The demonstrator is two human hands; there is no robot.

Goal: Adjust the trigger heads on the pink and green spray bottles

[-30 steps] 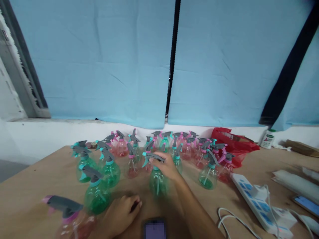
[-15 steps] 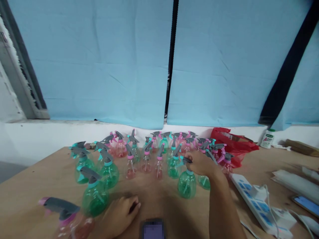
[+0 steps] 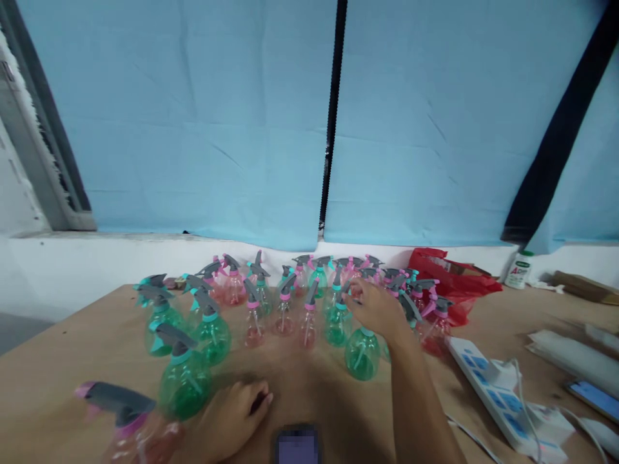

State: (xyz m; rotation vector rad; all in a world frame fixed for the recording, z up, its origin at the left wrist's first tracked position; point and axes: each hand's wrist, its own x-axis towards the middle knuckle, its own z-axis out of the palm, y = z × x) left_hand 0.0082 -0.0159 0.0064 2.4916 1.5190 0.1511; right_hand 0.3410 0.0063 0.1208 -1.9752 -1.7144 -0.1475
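Observation:
My left hand (image 3: pixel 239 412) rests on the table, fingers curled together, beside a green spray bottle (image 3: pixel 186 383) and close to a pink one (image 3: pixel 138 438) at the front left. Reaching into the right side of the group, my right hand (image 3: pixel 372 306) has its fingers bent near the grey head of a green bottle (image 3: pixel 338 322). Its wrist hides the head of another green bottle (image 3: pixel 362 353). Whether those fingers touch a bottle is unclear. Three pink bottles, one of them in the middle (image 3: pixel 308 322), stand upright in a row.
Several more spray bottles line the white wall. At the right are a red plastic bag (image 3: pixel 449 280), a white bottle (image 3: pixel 520 269), a power strip (image 3: pixel 503 393) with plugs and cables, and a phone (image 3: pixel 594 396). A dark device (image 3: pixel 297 446) lies at the front edge.
My right hand has moved left, from beside the right green bottle's head to above and behind it, near the neighbouring green bottle. My left hand has stayed in place.

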